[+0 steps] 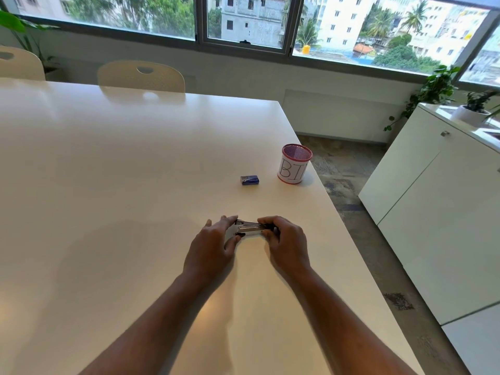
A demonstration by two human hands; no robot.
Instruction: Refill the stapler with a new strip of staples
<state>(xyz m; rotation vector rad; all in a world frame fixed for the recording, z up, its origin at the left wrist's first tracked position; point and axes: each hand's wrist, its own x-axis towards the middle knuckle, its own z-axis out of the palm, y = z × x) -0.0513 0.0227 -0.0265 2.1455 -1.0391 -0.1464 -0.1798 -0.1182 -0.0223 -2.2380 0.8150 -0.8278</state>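
near the desk (pixel 135 185) edge, stapler (pixel 250 228) gripped between left hand (pixel 213 246) and right hand (pixel 286 243), one at each end. looks opened, yet no new strip visible inside; loading probably still to do. farther off, closed blue staple box (pixel 249 180), untouched, beside mesh cup (pixel 295 165). nothing in between.

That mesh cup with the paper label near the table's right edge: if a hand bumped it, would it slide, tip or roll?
The mesh cup looks empty, so it is probably light and would slide easily on the glossy table. It stands taller than wide, so a high bump might tip it. Once on its side, the round body could roll; the table's edge is close.
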